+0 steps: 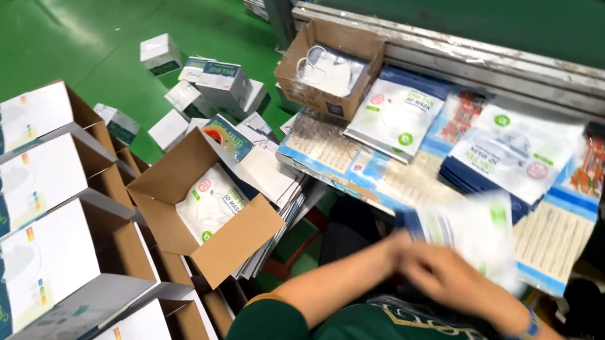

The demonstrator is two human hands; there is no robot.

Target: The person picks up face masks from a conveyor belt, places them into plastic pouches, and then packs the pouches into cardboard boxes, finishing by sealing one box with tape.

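Observation:
My two hands meet in front of my green shirt, both blurred by motion. My right hand [449,275], with a blue wristband, grips a clear packet holding a white mask [481,231]. My left hand [396,243] lies against the packet's near left edge, partly behind the right hand; its grip is not clear. Just beyond the packet lie blue-and-beige printed cards [556,240] and two stacks of similar mask packets [512,154] [396,116].
An open cardboard box [165,181] with a mask packet inside stands to my left. A small cardboard box of loose white masks [328,68] sits by a metal rail [512,64]. White printed cartons [23,195] line the left. Small white boxes [201,86] litter the green floor.

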